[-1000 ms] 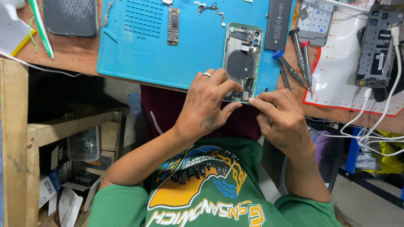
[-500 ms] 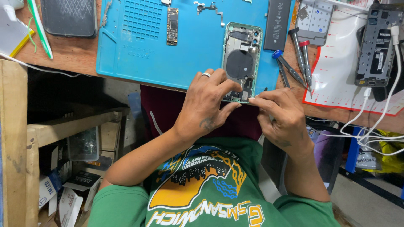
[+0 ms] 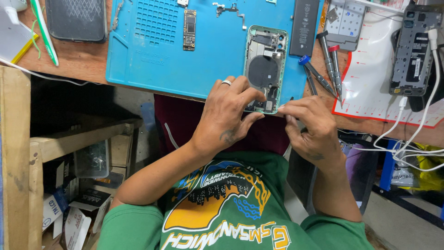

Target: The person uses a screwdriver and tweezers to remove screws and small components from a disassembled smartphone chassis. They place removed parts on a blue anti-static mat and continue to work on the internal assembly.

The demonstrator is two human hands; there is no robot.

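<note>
1. Since a second ago my hands have barely shifted; both stay at the near end of the opened phone (image 3: 264, 69), my right fingertips now pinched a little tighter.
2. The phone lies open-side up on a blue repair mat (image 3: 152, 55) on a wooden bench (image 3: 69, 60), its near end at the mat's front edge.
3. A logic board (image 3: 189, 29) and black battery (image 3: 304, 27) also lie on the mat; 3 screwdrivers (image 3: 323, 67) lie just right of it.
4. My left hand (image 3: 229, 115), ring on 1 finger, curls narrowly around the phone's lower left edge.
5. My right hand (image 3: 307, 127) pinches thumb and forefinger nearly closed at the phone's bottom corner; what they hold, I cannot tell.
</note>
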